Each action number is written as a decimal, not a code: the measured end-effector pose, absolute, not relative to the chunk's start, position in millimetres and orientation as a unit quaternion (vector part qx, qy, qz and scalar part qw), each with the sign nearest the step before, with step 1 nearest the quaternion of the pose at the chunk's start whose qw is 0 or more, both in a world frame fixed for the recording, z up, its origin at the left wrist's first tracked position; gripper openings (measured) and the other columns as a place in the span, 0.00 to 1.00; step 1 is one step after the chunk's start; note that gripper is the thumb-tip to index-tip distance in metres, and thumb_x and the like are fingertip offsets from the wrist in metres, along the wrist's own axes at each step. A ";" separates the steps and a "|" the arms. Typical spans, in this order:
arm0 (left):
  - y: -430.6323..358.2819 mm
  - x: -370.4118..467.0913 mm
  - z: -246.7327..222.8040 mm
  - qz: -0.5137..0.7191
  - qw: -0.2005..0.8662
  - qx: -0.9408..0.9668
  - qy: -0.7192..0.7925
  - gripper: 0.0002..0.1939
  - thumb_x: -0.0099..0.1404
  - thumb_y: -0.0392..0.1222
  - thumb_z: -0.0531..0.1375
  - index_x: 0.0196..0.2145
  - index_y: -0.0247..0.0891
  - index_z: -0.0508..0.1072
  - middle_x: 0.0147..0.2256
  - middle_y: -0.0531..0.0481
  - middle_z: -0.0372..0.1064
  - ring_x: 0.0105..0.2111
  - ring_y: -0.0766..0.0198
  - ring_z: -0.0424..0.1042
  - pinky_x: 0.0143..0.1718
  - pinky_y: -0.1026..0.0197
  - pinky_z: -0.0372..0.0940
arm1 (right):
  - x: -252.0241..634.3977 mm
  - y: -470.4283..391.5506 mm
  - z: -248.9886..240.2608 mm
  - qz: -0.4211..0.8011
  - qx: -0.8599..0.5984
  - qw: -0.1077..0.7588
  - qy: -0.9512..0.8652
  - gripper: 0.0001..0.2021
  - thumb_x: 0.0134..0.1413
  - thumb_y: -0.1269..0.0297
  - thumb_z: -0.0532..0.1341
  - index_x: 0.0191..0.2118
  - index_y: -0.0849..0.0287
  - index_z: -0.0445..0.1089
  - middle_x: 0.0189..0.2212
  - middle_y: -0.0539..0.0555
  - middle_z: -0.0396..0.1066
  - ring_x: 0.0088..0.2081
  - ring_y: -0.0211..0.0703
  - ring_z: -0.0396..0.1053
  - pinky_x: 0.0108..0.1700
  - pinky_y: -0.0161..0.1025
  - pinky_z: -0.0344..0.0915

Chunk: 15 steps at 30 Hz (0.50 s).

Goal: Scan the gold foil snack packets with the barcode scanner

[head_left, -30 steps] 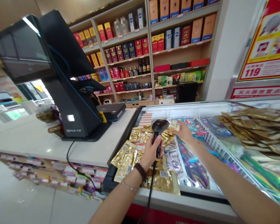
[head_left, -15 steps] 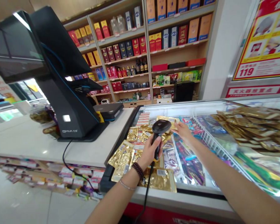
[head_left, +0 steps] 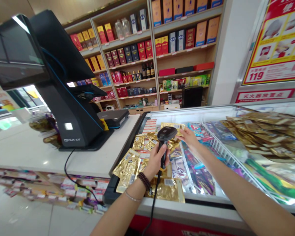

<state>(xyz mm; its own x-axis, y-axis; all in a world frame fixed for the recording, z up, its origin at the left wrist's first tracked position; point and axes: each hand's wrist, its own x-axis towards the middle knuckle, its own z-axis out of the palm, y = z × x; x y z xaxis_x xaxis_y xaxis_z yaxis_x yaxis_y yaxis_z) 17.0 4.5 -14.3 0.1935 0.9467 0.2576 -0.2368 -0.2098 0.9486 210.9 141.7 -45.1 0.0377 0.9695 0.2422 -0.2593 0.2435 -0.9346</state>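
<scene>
Left hand [head_left: 157, 161], centre of the frame: your fingers were wrapped around the handle of the black scanner [head_left: 166, 132], thumb along its near side. The scanner stood roughly upright, its head uppermost, its cable [head_left: 154, 196] running down to the bottom edge. On that wrist, dark beads [head_left: 144, 181] and, below them, a thin bracelet [head_left: 132, 197].

Right hand [head_left: 189, 138], just right of centre: your thumb and fingers pinched the right end of one gold packet [head_left: 171, 125]. The packet lay crosswise behind the scanner's head, partly hidden by it; whether the two touched, you could not have told from this view.

Freezer [head_left: 199, 204], lower middle to right edge: loose gold sachets [head_left: 138, 142] beneath and left of the scanner; larger gold pouches [head_left: 129, 171] overlapping at its left corner, with more beneath your left wrist; a white wire rack [head_left: 222, 153] slanting between colourful wrapped goods; a broad heap [head_left: 267, 131] of gold-brown packs at right.

Counter [head_left: 98, 160], left: one black terminal [head_left: 76, 114] on its base, a flat black box [head_left: 115, 118] just beside it.

Background: shelves [head_left: 184, 61] of boxes and bottles, upper middle; a red and yellow poster [head_left: 275, 46], upper right.
</scene>
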 end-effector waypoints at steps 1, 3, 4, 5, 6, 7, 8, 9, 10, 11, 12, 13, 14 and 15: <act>4.2 16.7 -14.0 0.547 0.540 0.553 0.322 0.37 0.59 0.79 0.70 0.37 0.41 0.67 0.27 0.59 0.67 0.15 0.73 0.62 0.17 0.66 0.53 | 211.5 141.1 -44.1 0.501 -0.368 0.620 -0.479 0.11 0.59 0.54 0.74 0.38 0.50 0.75 0.41 0.51 0.84 0.50 0.52 0.83 0.62 0.59 0.79; 3.1 16.3 -12.8 0.548 0.536 0.554 0.325 0.37 0.59 0.79 0.70 0.36 0.41 0.67 0.27 0.59 0.67 0.15 0.73 0.62 0.17 0.66 0.53 | 211.6 139.8 -41.6 0.511 -0.372 0.619 -0.466 0.09 0.59 0.56 0.74 0.40 0.51 0.76 0.42 0.51 0.84 0.51 0.52 0.83 0.63 0.58 0.79; 2.4 16.1 -11.9 0.549 0.534 0.554 0.327 0.37 0.59 0.79 0.70 0.36 0.41 0.67 0.27 0.59 0.67 0.15 0.73 0.61 0.17 0.66 0.53 | 211.2 139.0 -40.2 0.516 -0.374 0.618 -0.460 0.08 0.60 0.57 0.73 0.40 0.51 0.76 0.42 0.51 0.84 0.51 0.52 0.83 0.63 0.58 0.78; 1.5 16.0 -11.0 0.549 0.533 0.553 0.329 0.36 0.59 0.79 0.70 0.36 0.42 0.67 0.27 0.58 0.67 0.16 0.73 0.61 0.17 0.66 0.53 | 210.6 138.1 -38.6 0.521 -0.375 0.618 -0.454 0.07 0.61 0.58 0.72 0.40 0.51 0.76 0.41 0.51 0.83 0.52 0.52 0.83 0.63 0.58 0.78; 0.5 16.1 -9.8 0.550 0.531 0.552 0.331 0.36 0.60 0.78 0.70 0.37 0.42 0.67 0.27 0.58 0.67 0.16 0.73 0.61 0.18 0.66 0.52 | 209.9 136.8 -37.0 0.524 -0.377 0.619 -0.448 0.07 0.61 0.59 0.72 0.40 0.52 0.76 0.41 0.52 0.83 0.52 0.53 0.82 0.64 0.58 0.77; -0.6 16.3 -8.5 0.551 0.532 0.550 0.333 0.35 0.60 0.77 0.70 0.37 0.42 0.68 0.28 0.57 0.67 0.16 0.73 0.61 0.18 0.66 0.52 | 209.1 135.2 -35.5 0.525 -0.379 0.620 -0.442 0.07 0.61 0.59 0.72 0.39 0.52 0.75 0.41 0.52 0.83 0.53 0.54 0.82 0.64 0.59 0.77; -2.0 16.8 -7.1 0.552 0.533 0.547 0.335 0.34 0.61 0.76 0.70 0.38 0.42 0.69 0.28 0.57 0.67 0.16 0.73 0.62 0.19 0.66 0.53 | 208.5 133.3 -34.0 0.526 -0.381 0.622 -0.437 0.07 0.61 0.59 0.72 0.39 0.52 0.74 0.41 0.53 0.83 0.54 0.55 0.82 0.64 0.59 0.77; -3.6 17.5 -5.5 0.554 0.533 0.544 0.337 0.33 0.62 0.75 0.70 0.38 0.42 0.70 0.28 0.56 0.67 0.17 0.72 0.62 0.19 0.65 0.53 | 208.2 131.0 -32.7 0.526 -0.385 0.624 -0.432 0.08 0.61 0.58 0.72 0.38 0.52 0.74 0.40 0.53 0.83 0.54 0.57 0.82 0.63 0.61 0.77; -5.3 18.5 -3.8 0.556 0.532 0.540 0.341 0.32 0.62 0.74 0.70 0.39 0.42 0.70 0.28 0.56 0.67 0.17 0.72 0.62 0.19 0.65 0.53 | 208.3 128.7 -31.5 0.524 -0.389 0.625 -0.428 0.09 0.60 0.57 0.72 0.38 0.51 0.73 0.40 0.53 0.83 0.54 0.58 0.82 0.63 0.62 0.77; -7.1 19.5 -2.1 0.558 0.529 0.538 0.345 0.31 0.62 0.74 0.70 0.39 0.42 0.71 0.28 0.56 0.67 0.17 0.71 0.62 0.20 0.65 0.53 | 209.1 126.7 -30.4 0.522 -0.393 0.627 -0.424 0.10 0.60 0.57 0.73 0.37 0.51 0.73 0.39 0.53 0.83 0.53 0.58 0.82 0.62 0.62 0.78; -8.7 20.6 -0.5 0.561 0.523 0.537 0.352 0.31 0.62 0.74 0.71 0.38 0.42 0.71 0.27 0.56 0.67 0.17 0.71 0.61 0.19 0.65 0.52 | 210.7 125.4 -29.3 0.518 -0.399 0.629 -0.419 0.09 0.59 0.57 0.72 0.37 0.51 0.73 0.39 0.53 0.83 0.52 0.58 0.82 0.61 0.62 0.79; -10.0 21.4 0.9 0.563 0.517 0.535 0.360 0.32 0.61 0.74 0.71 0.37 0.43 0.71 0.27 0.57 0.67 0.17 0.71 0.61 0.19 0.65 0.51 | 213.6 125.0 -27.9 0.514 -0.404 0.633 -0.416 0.08 0.60 0.57 0.72 0.38 0.52 0.74 0.39 0.53 0.83 0.51 0.57 0.83 0.61 0.61 0.80; -10.8 21.8 1.9 0.565 0.511 0.534 0.367 0.32 0.60 0.74 0.72 0.37 0.42 0.71 0.27 0.57 0.67 0.17 0.71 0.61 0.19 0.64 0.51 | 217.9 125.7 -26.3 0.507 -0.411 0.637 -0.410 0.07 0.61 0.58 0.71 0.39 0.52 0.75 0.39 0.53 0.83 0.50 0.56 0.83 0.60 0.60 0.80; -10.9 21.7 2.4 0.566 0.504 0.533 0.376 0.32 0.60 0.74 0.72 0.36 0.42 0.71 0.26 0.58 0.67 0.17 0.70 0.61 0.19 0.64 0.53 | 224.1 127.5 -24.2 0.498 -0.419 0.644 -0.402 0.06 0.62 0.58 0.70 0.40 0.52 0.75 0.38 0.53 0.83 0.48 0.55 0.84 0.59 0.59 0.81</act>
<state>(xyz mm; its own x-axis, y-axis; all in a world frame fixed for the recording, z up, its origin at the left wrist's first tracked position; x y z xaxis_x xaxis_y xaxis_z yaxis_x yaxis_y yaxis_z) 21.7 -10.9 2.4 0.0768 0.9715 0.2242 -0.1699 -0.2088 0.9631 224.1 127.5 -24.2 0.1808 0.9783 0.1016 -0.3043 0.1539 -0.9401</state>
